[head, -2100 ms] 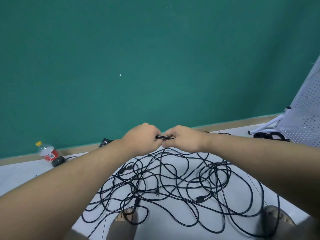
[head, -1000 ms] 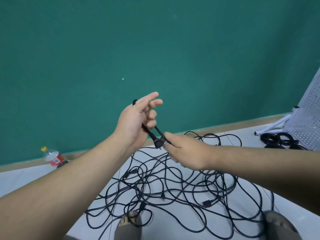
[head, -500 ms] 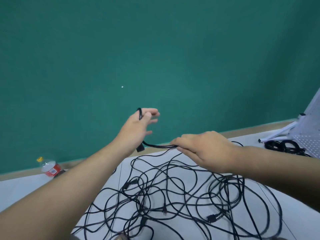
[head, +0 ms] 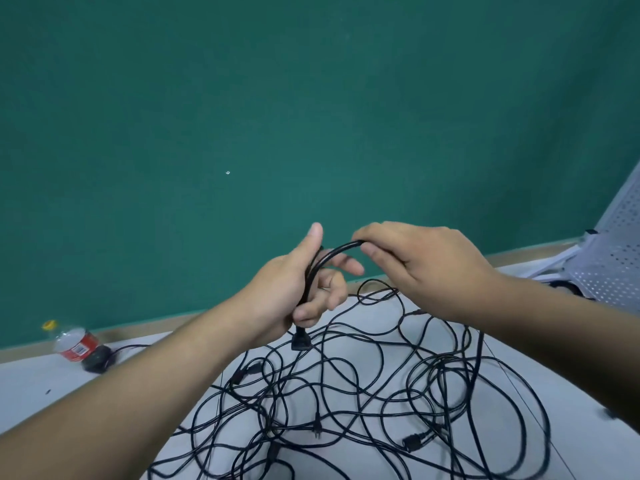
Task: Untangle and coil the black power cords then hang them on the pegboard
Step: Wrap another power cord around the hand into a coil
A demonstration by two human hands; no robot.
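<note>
Right hand (head: 426,268): swung up to left hand (head: 291,289), second loop laid.
Grips: both pinching cord (head: 341,247).
Pile (head: 320,426): tangled, unhung.

The black power cords (head: 337,251) have smooth plastic sheaths with a faint sheen. The floor (head: 27,382) is pale, smooth and slightly glossy. The green wall (head: 311,98) looks matt. The pegboard (head: 616,268) is white, perforated, matt sheet. The bottle (head: 74,342) is clear plastic with a glossy red label.

Black power cords (head: 346,386) on pale grey floor (head: 52,386); teal wall (head: 311,98); white pegboard (head: 613,268), dotted with holes; bottle (head: 77,344) red-labelled, yellow cap
</note>
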